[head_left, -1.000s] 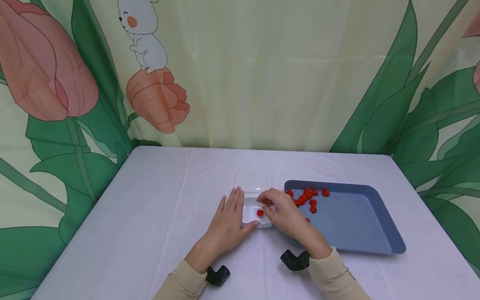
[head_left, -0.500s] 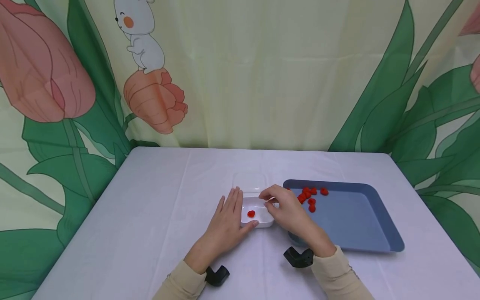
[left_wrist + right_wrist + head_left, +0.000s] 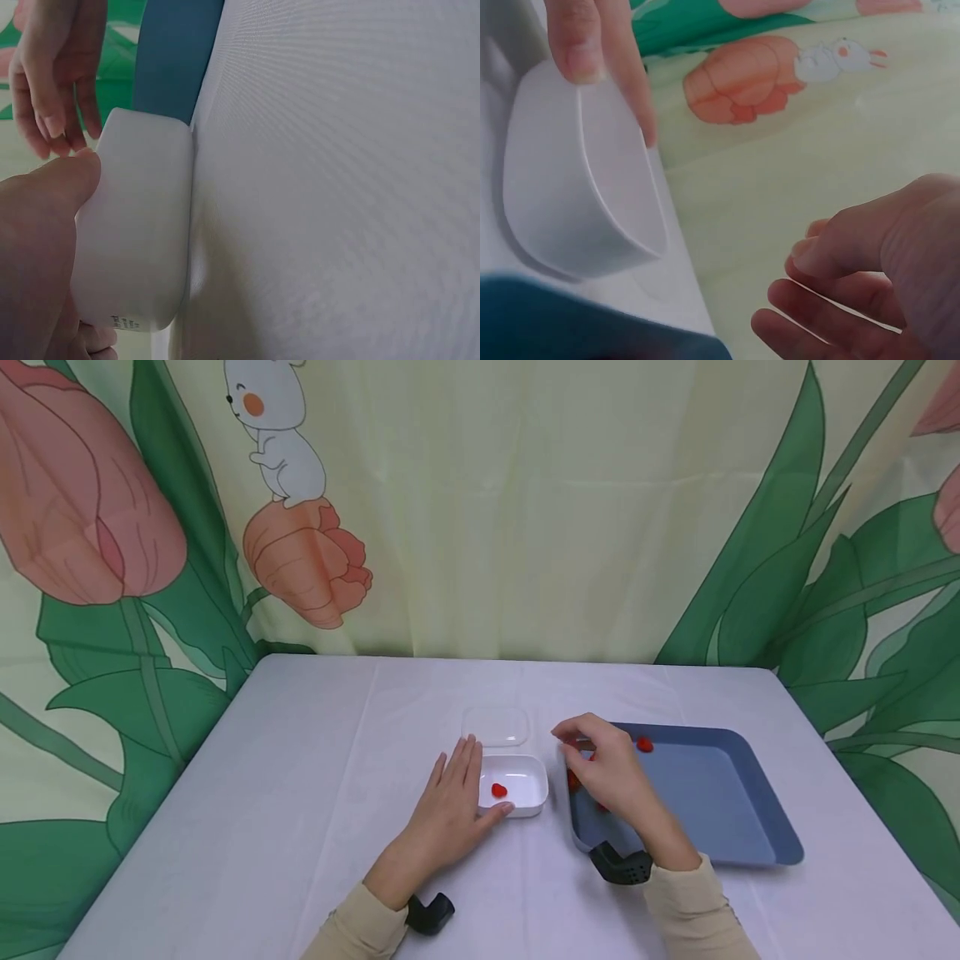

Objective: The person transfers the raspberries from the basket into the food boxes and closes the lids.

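A small red berry-like piece (image 3: pixel 498 791) lies inside a white rectangular plastic box (image 3: pixel 534 808). My left hand (image 3: pixel 446 814) rests against the box's left side with straight fingers, its thumb (image 3: pixel 79 176) touching the near rim. Over the left end of the blue-grey tray (image 3: pixel 720 802) hovers my right hand (image 3: pixel 611 777), fingers loosely bent and thumb close to the index finger. Nothing shows between those fingertips in the right wrist view. Another red piece (image 3: pixel 644 744) lies in the tray, and the right hand hides most of the other red pieces there.
A clear lid (image 3: pixel 495 725) lies flat on the white-covered table (image 3: pixel 330 777) behind the box. The tray stands just right of the box. A printed curtain (image 3: pixel 480 510) hangs beyond the table's far edge.
My right hand has moved right, from above the white box to above the tray. The red piece in the box has shifted slightly left. My left hand has stayed at the box.
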{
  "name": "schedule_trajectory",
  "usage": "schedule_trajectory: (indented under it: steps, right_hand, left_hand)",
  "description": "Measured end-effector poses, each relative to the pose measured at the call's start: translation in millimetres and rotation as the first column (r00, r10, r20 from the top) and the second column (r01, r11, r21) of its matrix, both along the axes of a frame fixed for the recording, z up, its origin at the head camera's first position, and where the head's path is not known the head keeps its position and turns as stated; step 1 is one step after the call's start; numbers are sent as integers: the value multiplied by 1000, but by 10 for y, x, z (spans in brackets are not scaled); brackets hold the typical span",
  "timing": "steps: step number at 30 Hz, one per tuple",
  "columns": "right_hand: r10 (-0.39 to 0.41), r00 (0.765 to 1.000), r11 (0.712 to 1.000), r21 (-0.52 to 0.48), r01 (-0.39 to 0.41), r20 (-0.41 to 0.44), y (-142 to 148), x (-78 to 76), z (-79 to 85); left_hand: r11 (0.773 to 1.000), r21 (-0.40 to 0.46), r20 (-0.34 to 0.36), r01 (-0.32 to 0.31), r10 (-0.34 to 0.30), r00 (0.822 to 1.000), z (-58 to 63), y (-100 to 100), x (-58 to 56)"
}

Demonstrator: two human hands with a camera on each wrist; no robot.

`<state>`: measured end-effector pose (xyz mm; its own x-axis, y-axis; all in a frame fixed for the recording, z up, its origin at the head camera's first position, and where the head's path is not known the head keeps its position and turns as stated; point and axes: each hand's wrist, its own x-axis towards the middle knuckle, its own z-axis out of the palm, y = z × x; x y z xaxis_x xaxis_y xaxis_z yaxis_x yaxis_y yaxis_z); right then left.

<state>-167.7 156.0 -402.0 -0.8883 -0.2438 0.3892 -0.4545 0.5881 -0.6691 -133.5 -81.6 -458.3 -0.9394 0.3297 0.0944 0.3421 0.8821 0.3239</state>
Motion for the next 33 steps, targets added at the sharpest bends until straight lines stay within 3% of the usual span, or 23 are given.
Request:
schedule_trajectory:
  steps: [15,21,33]
  right_hand:
    - [-160,986,987,13,159,52,342,-3,56]
    - [-181,977,983,48,176,113,417,-32,6]
    - [-238,958,967,133,218,157,516,-84,-59]
  left_hand:
    - [1000,20,14,-2,2,1000,29,1,9]
    - [1000,18,29,-7,7,1000,25,-3,7]
    - [1000,16,23,-4,4,1000,0,-6,-13]
